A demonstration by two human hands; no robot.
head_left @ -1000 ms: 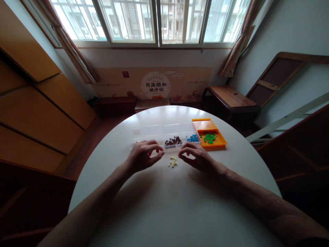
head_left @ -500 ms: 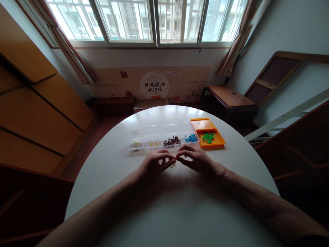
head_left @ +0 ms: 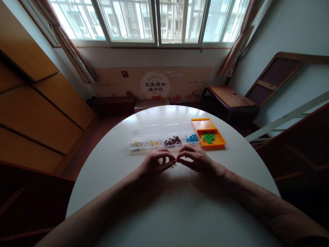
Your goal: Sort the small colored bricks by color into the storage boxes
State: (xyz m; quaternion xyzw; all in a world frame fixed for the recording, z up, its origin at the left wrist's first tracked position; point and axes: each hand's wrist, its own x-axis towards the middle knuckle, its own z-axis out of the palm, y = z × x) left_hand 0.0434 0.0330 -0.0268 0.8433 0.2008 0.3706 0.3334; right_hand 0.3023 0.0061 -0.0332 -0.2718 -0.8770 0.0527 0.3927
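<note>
My left hand (head_left: 158, 160) and my right hand (head_left: 193, 157) meet fingertip to fingertip above the table, each in a pinch. Whatever lies between the fingertips is too small to make out. Just below them, a few small pale yellow pieces (head_left: 174, 165) rest on the tabletop. Behind the hands stands a clear compartment box (head_left: 149, 148) with its lid open. Its compartments hold pale yellow pieces (head_left: 137, 143), yellow pieces (head_left: 155, 143), dark brown pieces (head_left: 172, 140) and blue pieces (head_left: 192, 138).
An orange tray (head_left: 219, 140) with green pieces (head_left: 209, 138) stands at the box's right end. All of this is on a round white table (head_left: 180, 216). Beyond its far edge are a wooden stool (head_left: 231, 96) and a printed cardboard panel (head_left: 110, 80) beneath the window.
Both hands keep the same pinch at nearly the same spot. The whole view has shifted very slightly; the box, tray and pieces stay put.
</note>
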